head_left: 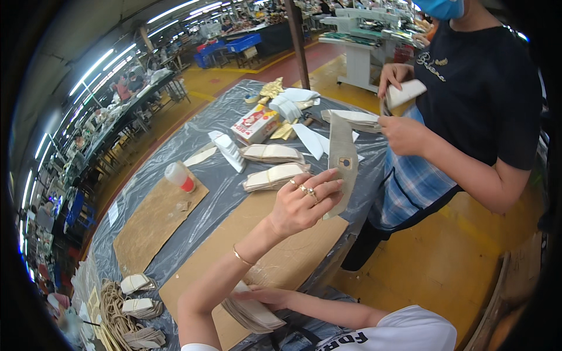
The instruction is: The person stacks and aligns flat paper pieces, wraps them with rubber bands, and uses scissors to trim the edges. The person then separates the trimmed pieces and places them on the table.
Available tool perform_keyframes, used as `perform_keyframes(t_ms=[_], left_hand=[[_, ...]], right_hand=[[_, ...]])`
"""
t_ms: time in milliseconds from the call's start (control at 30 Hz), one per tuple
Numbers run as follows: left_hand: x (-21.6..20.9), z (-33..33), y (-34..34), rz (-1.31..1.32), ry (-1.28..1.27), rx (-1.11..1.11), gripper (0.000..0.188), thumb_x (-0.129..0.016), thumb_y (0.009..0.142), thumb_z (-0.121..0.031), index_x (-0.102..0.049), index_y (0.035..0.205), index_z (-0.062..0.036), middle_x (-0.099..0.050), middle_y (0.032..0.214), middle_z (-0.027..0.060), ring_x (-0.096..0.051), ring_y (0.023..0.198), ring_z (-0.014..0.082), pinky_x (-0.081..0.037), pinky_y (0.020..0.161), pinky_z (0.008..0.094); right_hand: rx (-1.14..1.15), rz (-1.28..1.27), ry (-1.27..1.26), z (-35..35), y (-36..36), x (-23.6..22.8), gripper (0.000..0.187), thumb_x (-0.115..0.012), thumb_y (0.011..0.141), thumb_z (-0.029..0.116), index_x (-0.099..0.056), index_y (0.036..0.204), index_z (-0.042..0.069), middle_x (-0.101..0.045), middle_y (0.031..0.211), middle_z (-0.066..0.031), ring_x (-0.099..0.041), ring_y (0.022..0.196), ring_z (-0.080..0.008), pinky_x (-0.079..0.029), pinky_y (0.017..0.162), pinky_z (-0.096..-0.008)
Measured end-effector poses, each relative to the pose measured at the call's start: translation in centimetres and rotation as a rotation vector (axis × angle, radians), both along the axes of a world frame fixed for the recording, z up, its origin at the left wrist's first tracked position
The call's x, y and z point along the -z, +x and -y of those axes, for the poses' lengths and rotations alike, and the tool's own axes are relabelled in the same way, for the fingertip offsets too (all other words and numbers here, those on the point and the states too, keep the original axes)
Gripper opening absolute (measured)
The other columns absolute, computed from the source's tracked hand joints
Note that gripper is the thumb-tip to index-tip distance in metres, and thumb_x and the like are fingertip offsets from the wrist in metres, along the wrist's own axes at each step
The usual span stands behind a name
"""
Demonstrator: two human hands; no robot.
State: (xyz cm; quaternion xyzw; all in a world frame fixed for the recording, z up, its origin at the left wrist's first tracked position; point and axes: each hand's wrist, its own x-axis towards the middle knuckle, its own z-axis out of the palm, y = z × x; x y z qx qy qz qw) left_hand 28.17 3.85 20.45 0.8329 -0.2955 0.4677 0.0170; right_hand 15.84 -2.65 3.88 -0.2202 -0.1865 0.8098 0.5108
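Observation:
My left hand point(307, 200) is raised above the table, its fingers closed on the edge of a long grey-beige fabric piece point(341, 140). The piece stands upright and has a small tan square with a dark round spot. Lower down, close to my body, my right hand point(266, 296) grips a thick stack of pale fabric pieces point(253, 313); part of that hand is hidden behind the stack. Beneath both hands lies a brown cardboard sheet point(193, 281). Two tied bundles of similar cream pieces, a nearer bundle point(275, 176) and a farther bundle point(272, 154), lie beyond my left hand.
A co-worker point(474, 88) stands at the right, holding a cream piece point(405, 93). A red-capped bottle point(178, 177) stands on another cardboard point(152, 225). A printed box point(256, 124) sits farther back. Cord point(111, 304) and small bundles point(142, 308) lie lower left. Plastic covers the table point(219, 190).

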Motion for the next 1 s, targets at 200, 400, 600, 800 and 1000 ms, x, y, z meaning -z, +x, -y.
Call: perform_keyframes(t_ms=[200,400,600,800,1000], left_hand=[[0.8,0.7,2.3,0.034,0.085,0.021,0.02,-0.071,0.068,-0.005,-0.071,0.086,-0.0114,-0.067,0.108,0.0047,-0.064,0.105,0.0217,-0.05,0.075,0.0323],[2.3,0.0,4.7,0.091,-0.066,-0.093,0.023,-0.074,0.063,-0.004,-0.069,0.083,-0.0138,-0.058,0.101,0.0011,-0.058,0.088,0.0192,-0.046,0.066,0.0325],[3.7,0.4,5.6,0.152,-0.243,-0.179,0.034,-0.077,0.056,-0.001,-0.071,0.084,-0.0184,-0.055,0.096,0.0001,-0.055,0.082,0.0192,-0.045,0.068,0.0326],[4.3,0.9,5.8,0.142,-0.249,-0.204,0.033,-0.077,0.057,-0.003,-0.071,0.084,-0.0198,-0.055,0.096,-0.0016,-0.055,0.083,0.0184,-0.045,0.068,0.0332],[4.1,0.7,4.4,0.136,-0.179,-0.185,0.036,-0.08,0.055,-0.003,-0.072,0.086,-0.0192,-0.054,0.096,-0.0004,-0.053,0.085,0.019,-0.042,0.071,0.0323]], right_hand=[[-0.078,0.022,-0.052,-0.2,0.4,-1.0,0.056,-0.066,0.091,0.041,-0.05,0.129,0.004,-0.06,0.116,-0.0011,-0.059,0.101,-0.0075,-0.05,0.081,-0.0263],[-0.059,0.039,0.024,-0.1,0.0,0.2,0.07,-0.066,0.087,0.053,-0.044,0.133,0.006,-0.057,0.118,-0.0036,-0.058,0.101,-0.0102,-0.05,0.08,-0.0296],[-0.032,0.019,0.018,-0.6,-0.6,1.4,0.076,-0.063,0.089,0.051,-0.034,0.14,0.004,-0.052,0.129,-0.0064,-0.056,0.111,-0.0124,-0.049,0.087,-0.0309],[-0.047,0.089,0.02,-0.1,0.1,1.2,0.077,-0.061,0.089,0.054,-0.033,0.141,0.006,-0.05,0.131,-0.0088,-0.054,0.114,-0.0149,-0.05,0.088,-0.0331],[-0.03,0.059,0.019,-0.2,-0.2,0.2,0.063,-0.059,0.092,0.049,-0.04,0.137,0.008,-0.055,0.125,-0.0062,-0.055,0.11,-0.0133,-0.051,0.085,-0.0336]])
